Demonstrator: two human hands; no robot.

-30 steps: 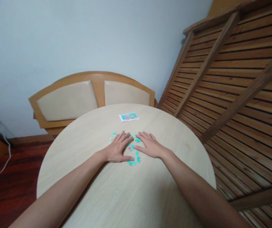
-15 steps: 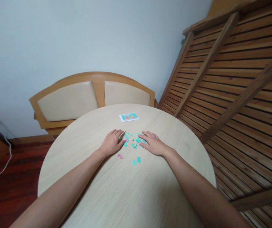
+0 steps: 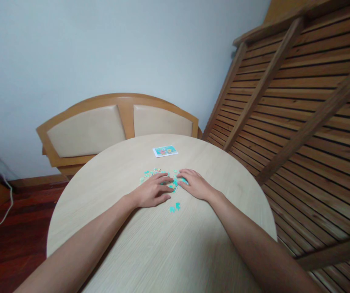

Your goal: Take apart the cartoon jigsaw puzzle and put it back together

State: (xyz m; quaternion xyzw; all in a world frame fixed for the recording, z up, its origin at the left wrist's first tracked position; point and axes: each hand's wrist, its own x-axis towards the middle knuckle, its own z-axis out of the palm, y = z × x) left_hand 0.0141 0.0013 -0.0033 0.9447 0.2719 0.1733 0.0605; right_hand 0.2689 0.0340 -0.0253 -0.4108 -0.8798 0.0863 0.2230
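A home room, by its headboard [image 3: 128, 122] (cream-padded) and slatted frame [image 3: 297, 124].

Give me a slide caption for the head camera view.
Left hand and right hand at scattered jigsaw pieces on a round table, picture card beyond.

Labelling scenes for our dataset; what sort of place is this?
Likely a room in a home, perhaps a bedroom: a curved wooden headboard-like piece with cream padded panels behind a round, pale wood-grain table, and a brown slatted wooden frame, possibly a bed base, at the right.
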